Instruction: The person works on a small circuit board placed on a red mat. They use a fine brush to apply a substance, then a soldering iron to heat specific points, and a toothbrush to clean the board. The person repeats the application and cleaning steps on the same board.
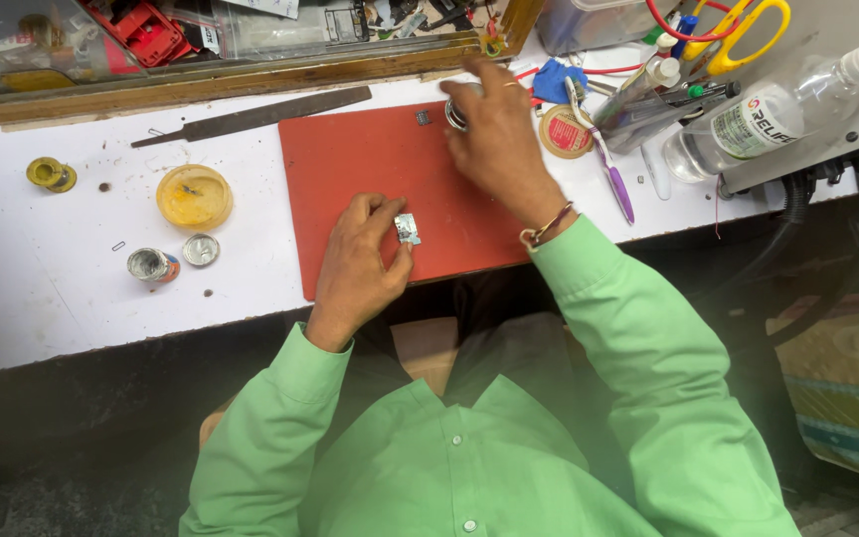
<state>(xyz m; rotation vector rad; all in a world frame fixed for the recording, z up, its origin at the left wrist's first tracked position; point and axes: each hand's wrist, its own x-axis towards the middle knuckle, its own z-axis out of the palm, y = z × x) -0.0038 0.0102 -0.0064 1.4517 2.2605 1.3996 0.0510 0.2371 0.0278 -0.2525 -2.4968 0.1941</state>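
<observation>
Red mat (pixel 370 169): left hand (pixel 358 261) pinches silver packet (pixel 408 229).

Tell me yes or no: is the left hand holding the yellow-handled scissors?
No, the left hand pinches a small silvery piece over the red mat, while the yellow-handled scissors lie far off.

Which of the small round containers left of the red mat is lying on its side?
The small metal tin with the blue end, nearest the table's front edge. The yellow tub and the brass-coloured spool sit upright.

Bright, even light falls from above; the white worktop (pixel 72 288) left of the fingers nearly washes out, soft shadows sit beneath the hands, and the lower corners darken and blur slightly
</observation>
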